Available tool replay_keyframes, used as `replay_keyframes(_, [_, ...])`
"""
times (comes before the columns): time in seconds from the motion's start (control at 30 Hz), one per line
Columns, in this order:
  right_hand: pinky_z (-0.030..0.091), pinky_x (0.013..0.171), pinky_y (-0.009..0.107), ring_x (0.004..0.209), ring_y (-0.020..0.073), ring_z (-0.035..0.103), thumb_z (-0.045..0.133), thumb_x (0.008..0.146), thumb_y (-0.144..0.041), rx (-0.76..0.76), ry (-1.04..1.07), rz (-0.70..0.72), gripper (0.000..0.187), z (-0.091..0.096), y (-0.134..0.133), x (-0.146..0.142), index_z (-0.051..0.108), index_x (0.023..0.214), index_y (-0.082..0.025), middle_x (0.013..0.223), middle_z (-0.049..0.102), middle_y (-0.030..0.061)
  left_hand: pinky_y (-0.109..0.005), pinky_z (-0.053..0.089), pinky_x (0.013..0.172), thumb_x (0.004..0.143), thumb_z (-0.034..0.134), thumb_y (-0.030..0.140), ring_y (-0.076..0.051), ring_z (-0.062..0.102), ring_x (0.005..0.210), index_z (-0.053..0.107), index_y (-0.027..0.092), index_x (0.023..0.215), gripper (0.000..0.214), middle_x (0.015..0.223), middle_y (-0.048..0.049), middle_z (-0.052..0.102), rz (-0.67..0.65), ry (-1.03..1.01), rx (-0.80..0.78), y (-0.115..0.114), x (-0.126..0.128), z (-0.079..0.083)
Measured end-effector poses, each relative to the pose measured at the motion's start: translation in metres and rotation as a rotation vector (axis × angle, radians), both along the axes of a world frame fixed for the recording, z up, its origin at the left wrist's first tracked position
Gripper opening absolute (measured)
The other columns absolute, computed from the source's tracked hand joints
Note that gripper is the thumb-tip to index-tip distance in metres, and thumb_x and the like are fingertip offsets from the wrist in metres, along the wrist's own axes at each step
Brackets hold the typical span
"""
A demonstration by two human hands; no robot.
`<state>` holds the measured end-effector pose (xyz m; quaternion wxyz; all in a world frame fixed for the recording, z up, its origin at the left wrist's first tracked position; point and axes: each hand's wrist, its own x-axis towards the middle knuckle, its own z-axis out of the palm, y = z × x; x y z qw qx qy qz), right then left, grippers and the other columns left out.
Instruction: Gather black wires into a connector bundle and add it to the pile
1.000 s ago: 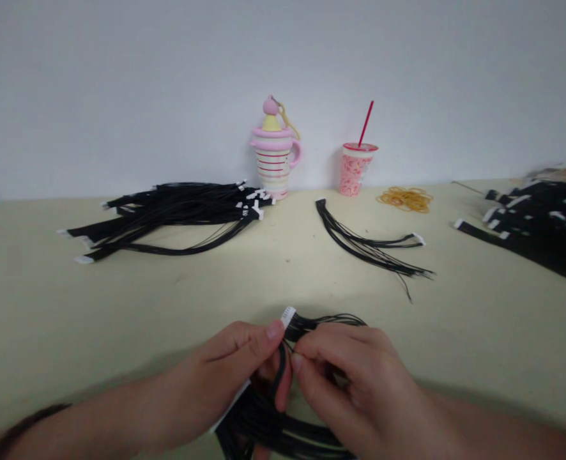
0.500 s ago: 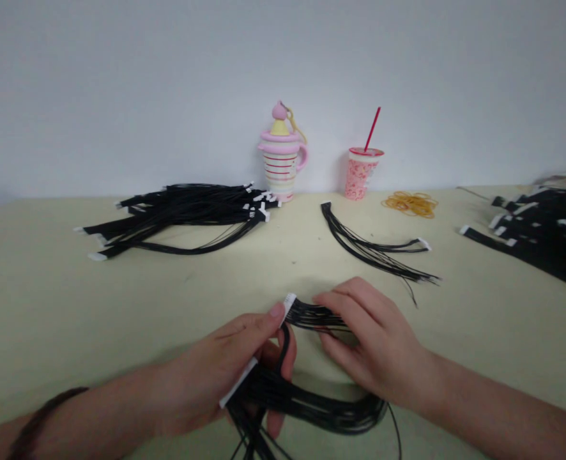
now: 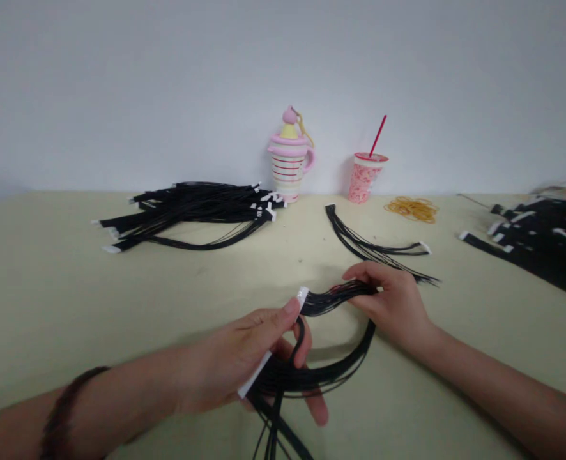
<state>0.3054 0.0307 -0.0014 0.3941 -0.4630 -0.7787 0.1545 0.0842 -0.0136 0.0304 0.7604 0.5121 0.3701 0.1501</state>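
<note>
Your right fingertips are pinching the black wire bundle. Your left thumb is pressing its white connector, left fingers curling around the strands. Your left hand and right hand are holding it over the cream table, near a loose wire bunch.

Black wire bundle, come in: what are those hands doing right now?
Left hand holding the black wire bundle and white connectors. Right hand pinching wires further along. Other bundles lie ahead, apart.

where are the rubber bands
In the head view, the rubber bands lie near the far edge of the table, just right of the pink cup with a red straw.
</note>
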Motion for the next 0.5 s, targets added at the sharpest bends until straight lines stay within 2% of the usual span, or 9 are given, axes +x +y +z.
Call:
replay_keyframes(0.07, [0.042, 0.056, 0.025, 0.061, 0.0145, 0.052, 0.067, 0.072, -0.025, 0.208, -0.074, 0.036, 0.023, 0.003, 0.000, 0.003, 0.061, 0.090, -0.013, 0.068, 0.056, 0.0020, -0.020, 0.023, 0.042, 0.084, 0.026, 0.064, -0.012, 0.041, 0.044, 0.046, 0.019, 0.072, 0.051, 0.059, -0.0042, 0.063, -0.005, -0.011, -0.047, 0.001, -0.002, -0.002])
replay_keyframes(0.13, [0.044, 0.068, 0.031, 0.077, 0.0199, 0.053, 0.069, 0.071, -0.029, 0.427, -0.158, 0.074, 0.036, 0.009, -0.006, 0.002, 0.059, 0.099, -0.010, 0.084, 0.055, 0.0089, -0.020, 0.022, 0.041, 0.083, 0.027, 0.065, -0.011, 0.040, 0.043, 0.046, 0.019, 0.074, 0.051, 0.052, -0.0006, 0.057, 0.034, -0.047, -0.092, 0.002, -0.003, -0.005])
replay_keyframes(0.17, [0.043, 0.072, 0.035, 0.084, 0.0223, 0.051, 0.068, 0.071, -0.027, 0.519, -0.189, 0.114, 0.036, 0.014, -0.011, 0.001, 0.058, 0.101, -0.009, 0.090, 0.053, 0.0113, -0.020, 0.022, 0.041, 0.083, 0.028, 0.065, -0.011, 0.040, 0.043, 0.047, 0.019, 0.074, 0.051, 0.052, 0.0003, 0.056, 0.067, -0.068, -0.114, 0.003, -0.003, -0.007])
replay_keyframes(0.23, [0.041, 0.075, 0.038, 0.087, 0.0222, 0.049, 0.064, 0.073, -0.019, 0.617, -0.233, 0.266, 0.026, 0.024, -0.025, -0.006, 0.060, 0.098, -0.012, 0.092, 0.052, 0.0102, -0.019, 0.022, 0.041, 0.084, 0.029, 0.064, -0.010, 0.041, 0.043, 0.048, 0.018, 0.074, 0.050, 0.052, 0.0010, 0.054, 0.141, -0.103, -0.152, 0.003, -0.003, -0.012])
replay_keyframes(0.3, [0.039, 0.075, 0.036, 0.080, 0.0176, 0.051, 0.057, 0.076, -0.011, 0.603, -0.273, 0.481, 0.015, 0.032, -0.040, -0.015, 0.062, 0.090, -0.016, 0.084, 0.055, 0.0046, -0.019, 0.024, 0.042, 0.084, 0.031, 0.063, -0.010, 0.044, 0.045, 0.049, 0.018, 0.072, 0.050, 0.052, 0.0013, 0.053, 0.192, -0.124, -0.179, 0.003, -0.003, -0.014])
replay_keyframes(0.37, [0.037, 0.076, 0.035, 0.076, 0.0147, 0.051, 0.054, 0.081, -0.009, 0.551, -0.345, 0.641, 0.016, 0.037, -0.051, -0.023, 0.062, 0.092, -0.017, 0.077, 0.057, 0.0007, -0.019, 0.026, 0.043, 0.083, 0.032, 0.064, -0.011, 0.046, 0.047, 0.049, 0.017, 0.071, 0.051, 0.053, 0.0018, 0.052, 0.234, -0.129, -0.188, 0.003, -0.002, -0.016])
replay_keyframes(0.43, [0.036, 0.074, 0.035, 0.073, 0.0139, 0.050, 0.051, 0.086, -0.013, 0.493, -0.423, 0.729, 0.017, 0.037, -0.055, -0.027, 0.061, 0.099, -0.017, 0.073, 0.057, 0.0000, -0.018, 0.026, 0.043, 0.082, 0.034, 0.066, -0.011, 0.048, 0.048, 0.050, 0.018, 0.072, 0.052, 0.055, 0.0020, 0.052, 0.275, -0.134, -0.190, 0.004, -0.002, -0.016])
replay_keyframes(0.5, [0.035, 0.071, 0.033, 0.071, 0.0137, 0.049, 0.047, 0.089, -0.015, 0.429, -0.458, 0.755, 0.017, 0.036, -0.055, -0.026, 0.061, 0.097, -0.014, 0.071, 0.057, 0.0011, -0.018, 0.026, 0.043, 0.082, 0.033, 0.066, -0.011, 0.049, 0.048, 0.050, 0.018, 0.072, 0.052, 0.055, 0.0019, 0.053, 0.293, -0.156, -0.201, 0.004, -0.002, -0.017])
